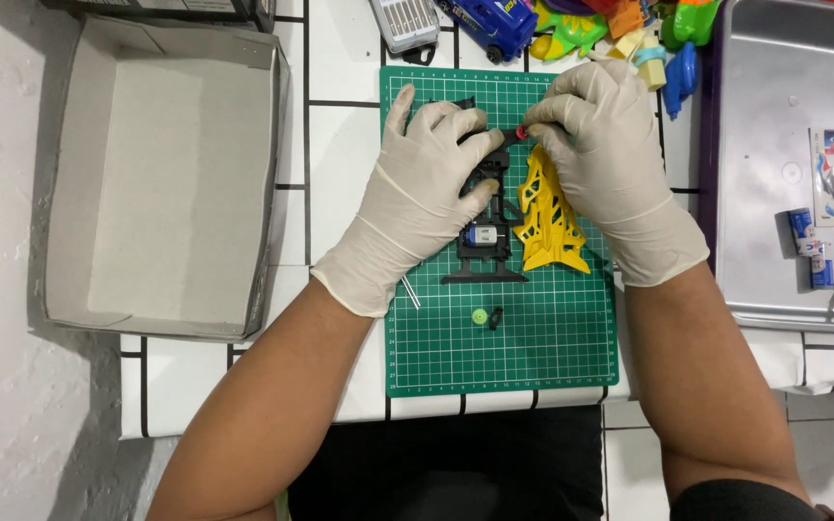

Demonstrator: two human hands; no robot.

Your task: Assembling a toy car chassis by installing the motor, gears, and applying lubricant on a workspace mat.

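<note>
Both my hands wear white gloves over a green cutting mat [552,338]. My left hand [422,193] grips a black toy car chassis [483,253] that lies on the mat, with a small blue motor in it. My right hand [602,159] pinches a small red part [521,131] at the chassis's far end. A yellow car body shell [547,224] lies on the mat beside the chassis, partly under my right hand. A small green gear [479,315] and a small black piece [496,316] sit on the mat nearer to me.
An empty cardboard box lid [166,174] sits at the left. A metal tray [784,193] at the right holds a sticker sheet, batteries and a blue tool. Colourful toys [610,24] and a screwdriver bit case [405,24] lie at the far edge. A thin metal rod [410,292] lies by my left wrist.
</note>
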